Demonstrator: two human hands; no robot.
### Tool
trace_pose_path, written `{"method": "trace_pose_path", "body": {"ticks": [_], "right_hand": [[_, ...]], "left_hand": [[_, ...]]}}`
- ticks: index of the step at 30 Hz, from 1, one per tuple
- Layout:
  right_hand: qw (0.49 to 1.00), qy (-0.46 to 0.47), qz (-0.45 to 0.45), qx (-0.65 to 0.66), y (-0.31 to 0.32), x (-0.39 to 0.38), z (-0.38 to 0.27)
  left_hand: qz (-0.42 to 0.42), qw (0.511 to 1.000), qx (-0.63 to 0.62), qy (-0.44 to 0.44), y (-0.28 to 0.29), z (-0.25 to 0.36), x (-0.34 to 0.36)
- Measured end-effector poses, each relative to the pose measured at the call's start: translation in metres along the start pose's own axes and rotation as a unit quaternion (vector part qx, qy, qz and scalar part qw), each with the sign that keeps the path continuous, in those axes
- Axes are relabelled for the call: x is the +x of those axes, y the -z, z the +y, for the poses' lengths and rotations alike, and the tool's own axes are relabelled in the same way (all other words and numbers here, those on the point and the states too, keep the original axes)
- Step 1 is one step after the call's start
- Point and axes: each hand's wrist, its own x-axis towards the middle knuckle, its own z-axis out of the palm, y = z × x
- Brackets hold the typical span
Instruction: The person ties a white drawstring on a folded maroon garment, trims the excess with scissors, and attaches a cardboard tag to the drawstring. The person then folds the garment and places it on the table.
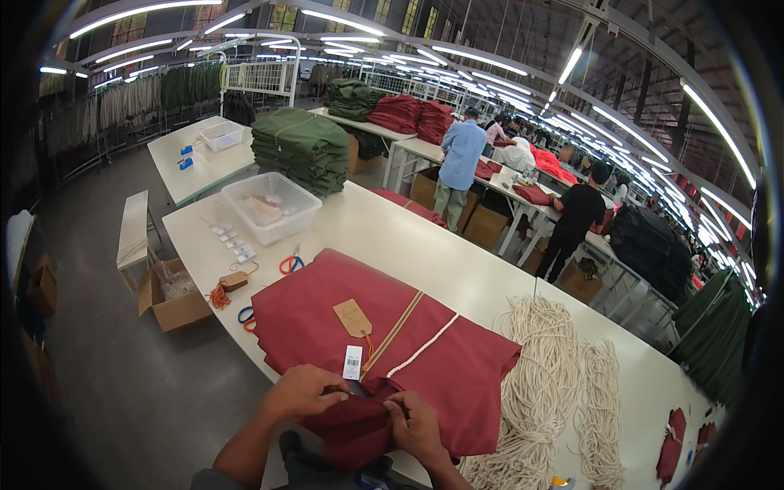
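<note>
A folded stack of maroon cloth lies on the white table in front of me. Across its top run a tan strap and a white cord. A brown card tag on an orange string and a white barcode label rest on the cloth. At the near edge, my left hand pinches a gathered part of the maroon cloth, just below the label. My right hand grips the same gathered part between thumb and fingers. Below my hands the cloth hangs over the table edge. Whatever lies between the fingertips is too small to make out.
Bundles of cream cord lie right of the cloth. Red-handled scissors, a white plastic basket, small white labels and a green cloth stack sit farther back. A cardboard box stands left. People work at tables beyond.
</note>
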Motion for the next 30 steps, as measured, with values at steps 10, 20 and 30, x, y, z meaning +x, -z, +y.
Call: {"method": "trace_pose_path", "body": {"ticks": [10,20,30], "right_hand": [[0.999,0.012,-0.004,0.040,-0.020,0.006,0.001],[0.995,-0.059,0.014,0.079,0.003,0.005,0.009],[0.995,-0.081,-0.053,0.035,0.025,0.005,-0.007]], "left_hand": [[-0.012,0.996,-0.050,-0.075,-0.025,-0.004,0.016],[-0.022,0.990,-0.072,-0.117,-0.003,-0.023,0.017],[-0.029,0.986,-0.108,-0.122,-0.004,-0.001,0.019]]}}
